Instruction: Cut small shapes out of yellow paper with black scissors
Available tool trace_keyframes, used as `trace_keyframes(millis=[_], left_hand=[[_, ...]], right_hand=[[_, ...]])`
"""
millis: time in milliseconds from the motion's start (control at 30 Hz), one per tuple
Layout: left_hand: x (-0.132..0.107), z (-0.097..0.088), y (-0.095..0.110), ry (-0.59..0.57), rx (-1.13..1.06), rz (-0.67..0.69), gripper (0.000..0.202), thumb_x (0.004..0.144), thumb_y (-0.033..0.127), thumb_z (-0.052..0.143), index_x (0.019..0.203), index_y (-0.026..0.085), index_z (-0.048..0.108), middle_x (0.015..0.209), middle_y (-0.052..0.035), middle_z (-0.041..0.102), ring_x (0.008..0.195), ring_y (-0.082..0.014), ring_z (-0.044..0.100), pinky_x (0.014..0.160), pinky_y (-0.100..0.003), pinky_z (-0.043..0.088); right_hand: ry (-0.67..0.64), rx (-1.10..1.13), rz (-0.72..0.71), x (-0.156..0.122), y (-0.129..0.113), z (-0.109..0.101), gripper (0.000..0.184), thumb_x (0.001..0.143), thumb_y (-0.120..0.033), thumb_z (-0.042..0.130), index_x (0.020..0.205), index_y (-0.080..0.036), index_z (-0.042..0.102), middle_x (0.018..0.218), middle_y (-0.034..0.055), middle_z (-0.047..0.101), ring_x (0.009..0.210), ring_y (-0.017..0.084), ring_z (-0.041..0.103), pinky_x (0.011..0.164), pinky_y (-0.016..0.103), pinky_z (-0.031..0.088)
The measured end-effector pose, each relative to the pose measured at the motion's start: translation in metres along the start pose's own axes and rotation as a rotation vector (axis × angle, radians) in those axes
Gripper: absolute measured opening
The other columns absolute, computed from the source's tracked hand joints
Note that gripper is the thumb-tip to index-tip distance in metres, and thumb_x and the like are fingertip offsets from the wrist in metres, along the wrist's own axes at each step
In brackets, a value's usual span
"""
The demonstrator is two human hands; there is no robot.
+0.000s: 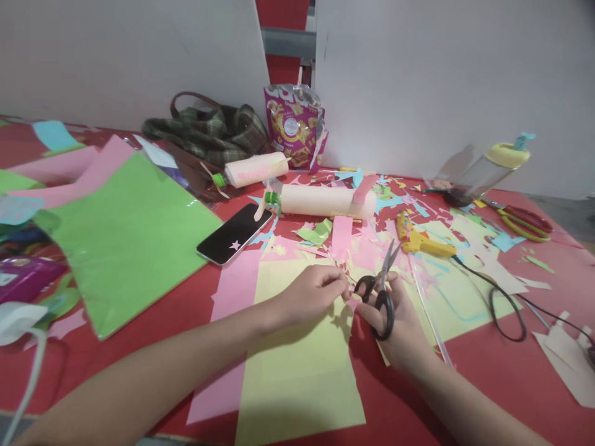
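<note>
My right hand [403, 319] has the black-handled scissors [385, 272] hooked on its fingers, the blades pointing up and away. Between my two hands is a small pink paper piece [354, 302], its exact outline partly covered by fingers. The fingertips of my left hand [316, 290] are pinched together at its left edge, while my right thumb touches it from the other side. Both hands are above a pale yellow sheet [302, 371], which overlaps a pink sheet [227, 353]. A tiny pink star [235, 245] lies on the black phone [235, 233].
Paper-wrapped bottles [325, 201] with green caps lie beyond my hands, among paper scraps. A yellow glue gun [425, 241] with a black cord rests at right. Green sheets [134, 235] spread at left. A snack bag [295, 127] and plaid cloth [209, 133] stand by the wall.
</note>
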State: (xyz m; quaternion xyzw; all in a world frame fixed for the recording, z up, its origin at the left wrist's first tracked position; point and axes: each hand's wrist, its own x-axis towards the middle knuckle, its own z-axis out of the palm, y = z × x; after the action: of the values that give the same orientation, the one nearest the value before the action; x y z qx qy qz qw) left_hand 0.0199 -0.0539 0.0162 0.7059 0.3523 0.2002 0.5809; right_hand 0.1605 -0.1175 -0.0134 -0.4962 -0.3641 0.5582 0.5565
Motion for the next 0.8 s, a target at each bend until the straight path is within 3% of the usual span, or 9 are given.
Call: trace_keyframes(millis=[233,500,667,800], left_hand=[[-0.002,0.005,-0.004,-0.106,0.132,0.060,0.027,0.079,0.027,0.033,0.059,0.015,0.046,0.054,0.0038,0.037,0.051,-0.0074,0.034,0.048,-0.020,0.026],[0.000,-0.001,-0.001,-0.059,0.158,0.088,0.026,0.079,0.023,0.034,0.054,0.015,0.039,0.051,0.0048,0.034,0.050,-0.0063,0.033,0.048,-0.018,0.027],[0.003,-0.013,0.002,0.008,0.185,0.096,0.027,0.078,0.024,0.033,0.052,0.015,0.032,0.052,0.0054,0.029,0.049,-0.0062,0.029,0.048,-0.019,0.025],[0.003,-0.023,0.008,0.093,0.161,0.118,0.027,0.080,0.028,0.033,0.055,0.015,0.035,0.054,0.0050,0.031,0.050,-0.0063,0.031,0.049,-0.019,0.027]], right_hand=[[0.040,-0.006,-0.023,0.000,-0.001,0.000,0.033,0.063,-0.016,0.064,0.080,-0.025,0.037,0.076,-0.0040,0.049,0.058,0.009,0.049,0.050,0.020,0.039],[0.040,-0.055,-0.017,0.001,-0.005,0.003,0.030,0.065,-0.014,0.061,0.079,-0.024,0.036,0.074,-0.0043,0.048,0.053,0.007,0.045,0.045,0.017,0.036],[-0.156,-0.010,0.084,-0.001,-0.003,0.002,0.026,0.068,-0.018,0.059,0.078,-0.024,0.035,0.072,-0.0043,0.048,0.053,0.008,0.045,0.045,0.019,0.034],[-0.325,0.027,0.115,-0.003,-0.004,0.000,0.023,0.072,-0.031,0.055,0.081,-0.024,0.035,0.075,-0.0017,0.047,0.060,0.010,0.046,0.052,0.024,0.034]])
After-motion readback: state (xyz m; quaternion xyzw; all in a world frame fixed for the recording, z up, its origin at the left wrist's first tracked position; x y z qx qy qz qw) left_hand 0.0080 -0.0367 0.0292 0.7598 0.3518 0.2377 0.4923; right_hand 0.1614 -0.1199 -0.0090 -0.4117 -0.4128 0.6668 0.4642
